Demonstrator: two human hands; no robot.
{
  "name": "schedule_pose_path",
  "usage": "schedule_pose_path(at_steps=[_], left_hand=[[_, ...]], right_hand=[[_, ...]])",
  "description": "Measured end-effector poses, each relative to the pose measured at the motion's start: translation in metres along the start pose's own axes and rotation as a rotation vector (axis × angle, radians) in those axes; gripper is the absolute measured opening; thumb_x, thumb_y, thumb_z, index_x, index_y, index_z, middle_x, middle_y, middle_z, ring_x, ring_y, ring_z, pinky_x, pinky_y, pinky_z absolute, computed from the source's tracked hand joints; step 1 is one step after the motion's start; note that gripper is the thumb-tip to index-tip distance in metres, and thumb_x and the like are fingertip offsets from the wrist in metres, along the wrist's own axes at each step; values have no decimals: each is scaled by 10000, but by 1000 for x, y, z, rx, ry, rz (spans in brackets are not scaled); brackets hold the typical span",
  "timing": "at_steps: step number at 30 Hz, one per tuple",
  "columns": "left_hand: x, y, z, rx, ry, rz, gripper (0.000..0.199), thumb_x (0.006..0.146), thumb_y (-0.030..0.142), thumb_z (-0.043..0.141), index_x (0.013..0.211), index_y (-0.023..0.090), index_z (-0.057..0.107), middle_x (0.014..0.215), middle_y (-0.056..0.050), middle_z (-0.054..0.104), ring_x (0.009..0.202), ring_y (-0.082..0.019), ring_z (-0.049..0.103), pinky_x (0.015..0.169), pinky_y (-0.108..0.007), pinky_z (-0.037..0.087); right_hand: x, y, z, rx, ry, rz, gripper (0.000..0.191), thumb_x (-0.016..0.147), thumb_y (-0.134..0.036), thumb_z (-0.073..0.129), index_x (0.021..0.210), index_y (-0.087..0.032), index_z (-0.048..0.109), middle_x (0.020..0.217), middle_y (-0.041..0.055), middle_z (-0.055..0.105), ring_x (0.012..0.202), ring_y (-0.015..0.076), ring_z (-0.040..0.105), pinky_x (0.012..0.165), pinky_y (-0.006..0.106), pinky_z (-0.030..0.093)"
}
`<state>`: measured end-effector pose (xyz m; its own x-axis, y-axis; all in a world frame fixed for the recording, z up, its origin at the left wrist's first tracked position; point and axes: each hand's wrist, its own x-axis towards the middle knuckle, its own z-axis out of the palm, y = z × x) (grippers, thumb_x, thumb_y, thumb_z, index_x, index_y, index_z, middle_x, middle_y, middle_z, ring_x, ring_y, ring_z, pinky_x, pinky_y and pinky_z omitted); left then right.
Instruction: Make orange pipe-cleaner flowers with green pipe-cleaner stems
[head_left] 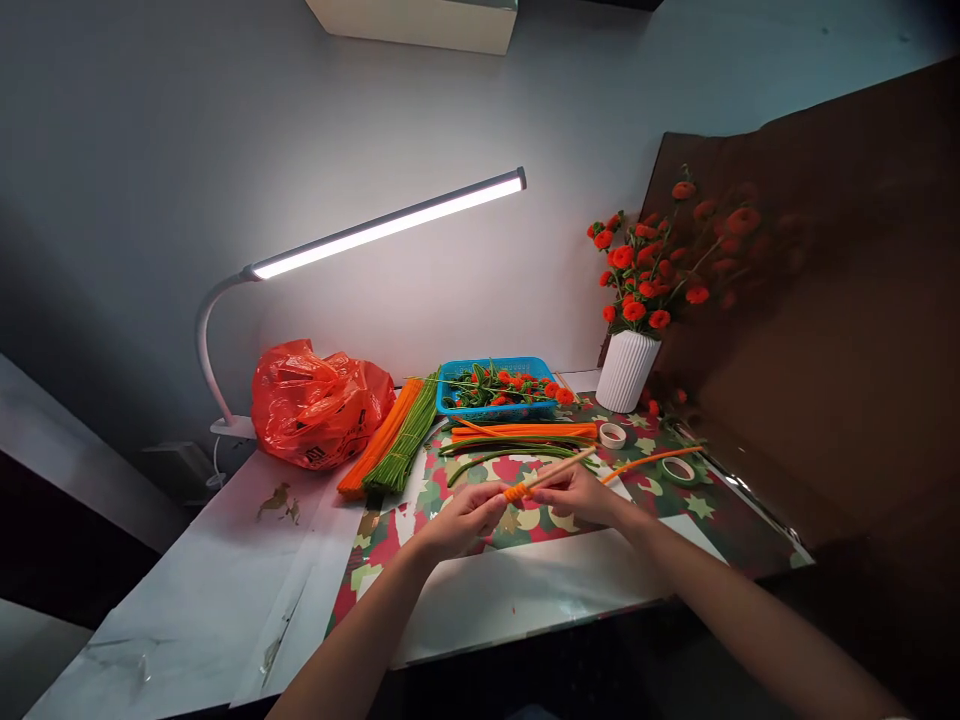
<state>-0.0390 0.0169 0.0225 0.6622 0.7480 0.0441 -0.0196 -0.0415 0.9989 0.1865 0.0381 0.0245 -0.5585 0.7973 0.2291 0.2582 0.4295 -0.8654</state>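
Between my hands, an orange pipe cleaner (pixel 517 493) is wound in tight coils around a thin wooden stick (pixel 562 466), possibly a pair of sticks. My left hand (pixel 471 515) is closed, pinching the left end of the coils. At their right side, my right hand (pixel 574 496) is closed on the pipe cleaner, whose loose tail runs out to the right behind this hand. The stick slants up and right above my right hand. Just beyond my hands lie a bundle of orange pipe cleaners (pixel 525 432) and several green stems (pixel 517 451).
A blue basket (pixel 495 411) holds orange flowers. Left of it are green pipe cleaners (pixel 405 440), orange ones (pixel 382 440) and a red plastic bag (pixel 319 405). A white vase (pixel 628 372) and tape rolls (pixel 612 436) stand right. A lamp (pixel 390 225) hangs over the table.
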Motion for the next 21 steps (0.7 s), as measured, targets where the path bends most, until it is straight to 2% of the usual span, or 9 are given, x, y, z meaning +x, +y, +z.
schedule_pose_path(at_steps=[2,4,6,8,10,12,15,18,21], left_hand=[[-3,5,-1,54,-116,-48,452,856,532,483,944,113,627,503,86,285,446,-61,225,447,-212,203],[-6,10,-1,121,-218,-101,476,868,530,465,987,109,653,491,85,259,449,-64,217,449,-218,187],[-7,14,0,214,-264,-138,498,867,541,458,1007,113,669,511,78,239,469,-67,209,450,-221,165],[-7,16,0,334,-253,-161,510,862,555,451,992,118,681,526,70,244,475,-68,222,447,-220,161],[-5,14,0,424,-198,-182,514,861,561,434,962,119,678,518,68,276,457,-70,263,438,-213,185],[-3,11,0,464,-107,-203,515,874,555,392,954,120,656,503,65,328,431,-78,321,429,-208,221],[0,3,1,465,60,-182,488,880,543,366,938,128,616,500,61,374,422,-91,363,422,-209,241],[3,-6,0,415,180,-117,456,872,550,381,902,145,590,504,70,355,432,-85,327,422,-205,217],[6,-13,0,320,229,-59,451,863,563,400,871,147,575,527,79,310,447,-72,271,423,-200,192]], right_hand=[[4,3,-12,76,-152,114,344,739,-484,689,749,-143,734,601,-6,556,453,75,447,398,199,342],[9,1,-21,77,-252,125,323,668,-458,753,697,-137,729,589,-5,569,474,83,482,420,197,363],[14,-5,-26,41,-325,104,301,644,-431,776,697,-138,730,589,-4,584,494,91,505,441,197,376],[16,-14,-26,-49,-334,65,253,661,-389,772,700,-143,727,599,-4,599,512,97,524,458,197,379],[16,-24,-22,-239,-259,-12,160,698,-308,753,671,-154,718,609,-2,616,543,102,541,481,196,368],[15,-31,-14,-471,-116,-98,92,732,-211,719,651,-169,706,619,-4,626,563,101,539,500,199,344],[9,-33,-1,-683,116,-202,123,775,-157,662,657,-177,691,625,3,623,569,106,532,527,217,337],[1,-26,11,-677,263,-292,144,838,-197,599,746,-177,708,661,26,634,614,127,562,577,233,387],[-6,-18,16,-561,335,-349,194,885,-225,534,895,-188,725,708,42,641,640,135,574,591,240,424]])
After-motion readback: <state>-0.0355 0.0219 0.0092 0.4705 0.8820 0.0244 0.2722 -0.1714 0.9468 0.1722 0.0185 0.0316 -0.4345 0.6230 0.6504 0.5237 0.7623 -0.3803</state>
